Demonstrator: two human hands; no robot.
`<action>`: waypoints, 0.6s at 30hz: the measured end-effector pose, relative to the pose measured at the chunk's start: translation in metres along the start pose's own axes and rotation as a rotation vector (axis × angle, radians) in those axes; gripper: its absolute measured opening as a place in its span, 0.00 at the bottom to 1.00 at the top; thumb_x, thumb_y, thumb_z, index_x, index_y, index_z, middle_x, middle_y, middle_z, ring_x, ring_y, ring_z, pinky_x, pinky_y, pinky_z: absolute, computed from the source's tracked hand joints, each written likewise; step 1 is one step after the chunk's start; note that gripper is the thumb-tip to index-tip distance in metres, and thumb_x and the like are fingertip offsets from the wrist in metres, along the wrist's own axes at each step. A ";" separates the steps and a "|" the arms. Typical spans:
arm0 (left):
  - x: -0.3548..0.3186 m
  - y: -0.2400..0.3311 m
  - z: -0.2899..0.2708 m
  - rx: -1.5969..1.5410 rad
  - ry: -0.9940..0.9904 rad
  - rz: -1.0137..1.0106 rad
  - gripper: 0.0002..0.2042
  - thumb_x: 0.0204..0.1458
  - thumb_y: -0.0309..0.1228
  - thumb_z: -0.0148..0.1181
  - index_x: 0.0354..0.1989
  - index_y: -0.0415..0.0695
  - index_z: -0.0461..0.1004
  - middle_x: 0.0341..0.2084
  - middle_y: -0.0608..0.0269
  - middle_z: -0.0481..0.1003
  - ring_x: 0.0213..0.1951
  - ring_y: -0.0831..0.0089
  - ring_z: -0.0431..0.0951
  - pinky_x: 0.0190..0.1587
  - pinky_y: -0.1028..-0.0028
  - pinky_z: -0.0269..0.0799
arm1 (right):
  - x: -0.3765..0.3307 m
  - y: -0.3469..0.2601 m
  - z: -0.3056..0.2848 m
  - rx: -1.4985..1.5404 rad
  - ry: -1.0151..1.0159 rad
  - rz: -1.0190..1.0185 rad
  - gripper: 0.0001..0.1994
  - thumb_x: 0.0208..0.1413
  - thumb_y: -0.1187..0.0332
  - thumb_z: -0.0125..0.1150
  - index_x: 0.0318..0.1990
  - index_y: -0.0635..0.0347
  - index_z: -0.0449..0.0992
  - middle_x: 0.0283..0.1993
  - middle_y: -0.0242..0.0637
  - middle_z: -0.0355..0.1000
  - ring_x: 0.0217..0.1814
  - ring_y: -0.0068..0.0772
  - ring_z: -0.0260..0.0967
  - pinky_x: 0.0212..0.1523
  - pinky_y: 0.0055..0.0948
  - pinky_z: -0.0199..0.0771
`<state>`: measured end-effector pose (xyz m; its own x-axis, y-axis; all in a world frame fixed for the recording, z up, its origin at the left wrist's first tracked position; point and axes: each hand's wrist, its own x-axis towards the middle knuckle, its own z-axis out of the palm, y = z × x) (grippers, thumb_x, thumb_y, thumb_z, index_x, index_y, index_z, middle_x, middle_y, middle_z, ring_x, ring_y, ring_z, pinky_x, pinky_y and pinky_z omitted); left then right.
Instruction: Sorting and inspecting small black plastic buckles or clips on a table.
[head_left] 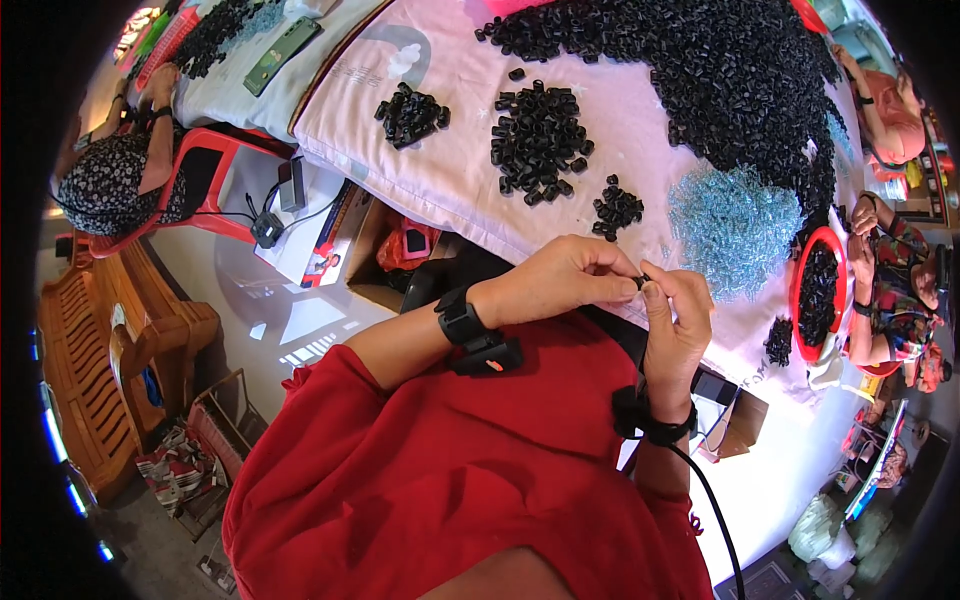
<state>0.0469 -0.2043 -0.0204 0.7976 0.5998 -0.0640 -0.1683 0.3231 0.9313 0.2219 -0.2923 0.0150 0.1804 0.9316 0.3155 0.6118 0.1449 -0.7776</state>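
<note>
My left hand (pixel 560 275) and my right hand (pixel 680 318) meet in front of my chest at the table's near edge. Both are closed in a pinch, fingertips together around a small black piece (pixel 641 282), mostly hidden by the fingers. Just beyond them lies a small heap of short black tube-like pieces (pixel 617 207). To the right of it is a pile of thin, clear bluish pieces (pixel 735 225), too fine to make out singly. Larger heaps of black tube-like pieces (pixel 540 142) lie farther off on the pink cloth (pixel 450 185).
A huge spread of black pieces (pixel 740 80) covers the far right. A red-rimmed basket (pixel 797 300) holds more. Other people sit at the right (pixel 885 270) and far left (pixel 120 185). A red chair (pixel 215 165) and wooden bench (pixel 130 350) stand left. A cable (pixel 715 490) trails from my right wrist.
</note>
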 end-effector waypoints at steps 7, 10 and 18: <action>-0.001 0.004 0.000 -0.148 -0.040 -0.092 0.14 0.66 0.37 0.61 0.49 0.37 0.79 0.39 0.63 0.81 0.39 0.79 0.79 0.45 0.76 0.77 | -0.005 -0.002 0.001 -0.087 0.008 -0.060 0.11 0.60 0.75 0.66 0.49 0.57 0.84 0.38 0.32 0.73 0.42 0.29 0.69 0.56 0.32 0.56; 0.000 0.002 0.000 -0.175 -0.031 -0.073 0.14 0.65 0.37 0.62 0.48 0.38 0.80 0.38 0.64 0.81 0.39 0.79 0.79 0.45 0.76 0.77 | -0.004 -0.005 0.004 -0.068 0.029 -0.014 0.11 0.60 0.74 0.65 0.49 0.57 0.84 0.38 0.31 0.74 0.41 0.29 0.69 0.54 0.33 0.55; -0.001 0.007 0.006 -0.166 0.004 -0.092 0.13 0.64 0.36 0.63 0.47 0.37 0.80 0.37 0.65 0.81 0.37 0.80 0.78 0.44 0.76 0.76 | -0.004 -0.008 -0.001 -0.333 0.034 -0.174 0.09 0.62 0.71 0.63 0.48 0.56 0.83 0.37 0.31 0.74 0.42 0.32 0.70 0.54 0.38 0.55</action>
<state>0.0484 -0.2069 -0.0117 0.8120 0.5647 -0.1476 -0.1881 0.4925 0.8498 0.2173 -0.2978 0.0203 0.0740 0.8901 0.4496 0.8512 0.1785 -0.4935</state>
